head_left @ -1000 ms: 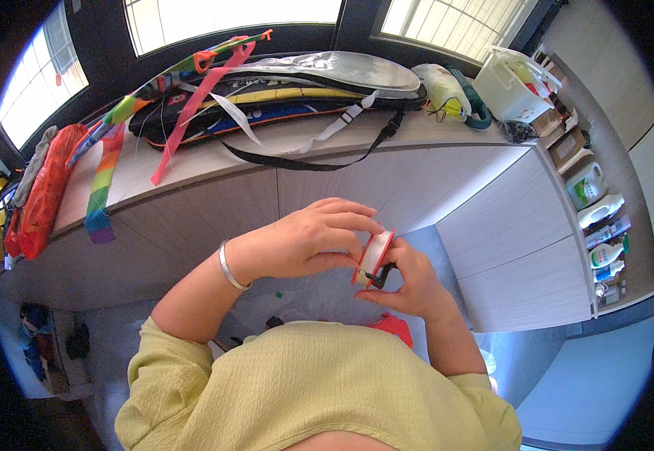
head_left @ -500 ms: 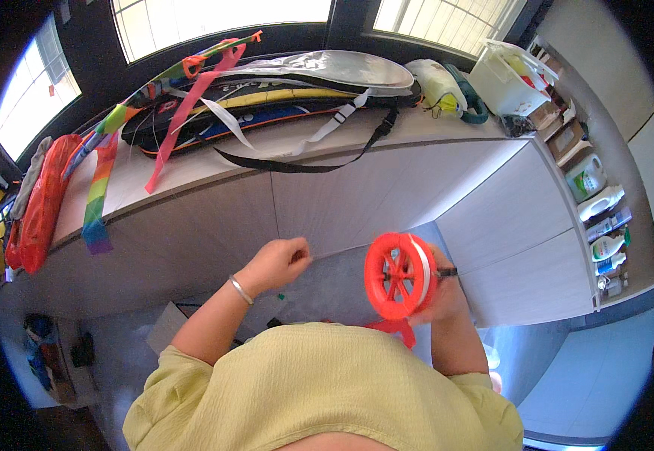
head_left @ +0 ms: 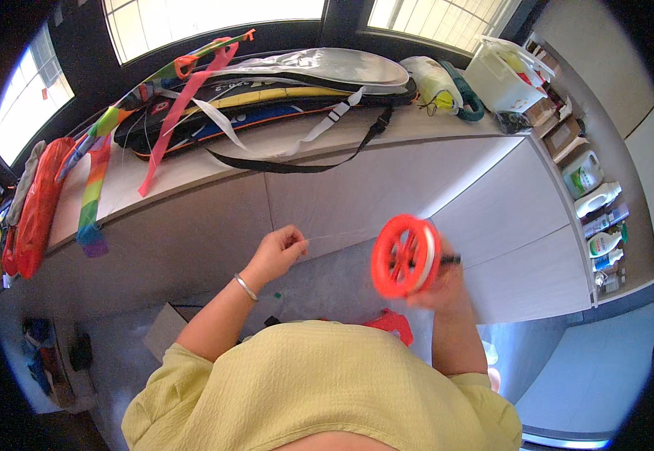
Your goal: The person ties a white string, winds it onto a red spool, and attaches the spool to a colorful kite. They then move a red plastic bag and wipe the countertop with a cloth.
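My right hand (head_left: 446, 287) grips a red spoked kite line reel (head_left: 401, 258) from behind, off to the right above the floor. White line is wound round its rim, and a black handle (head_left: 450, 259) pokes out on its right side. From the reel a thin pale string (head_left: 334, 236) runs left, stretched almost straight, to my left hand (head_left: 279, 252). There the thumb and fingers pinch the string; a silver bangle circles that wrist. The right fingers are partly hidden and blurred behind the reel.
Along the counter (head_left: 267, 161) lie a black racket bag (head_left: 267, 101), rainbow and pink kite tails (head_left: 173, 113) and a folded red bundle (head_left: 41, 207). A white bin (head_left: 504, 79) and several bottles (head_left: 597, 199) line the right shelf. Something red (head_left: 393, 325) sits low, partly behind my shirt.
The reel has risen slightly and turned in my right hand. My left hand has lifted a little, and the string between the hands now shows. The view has shifted slightly.
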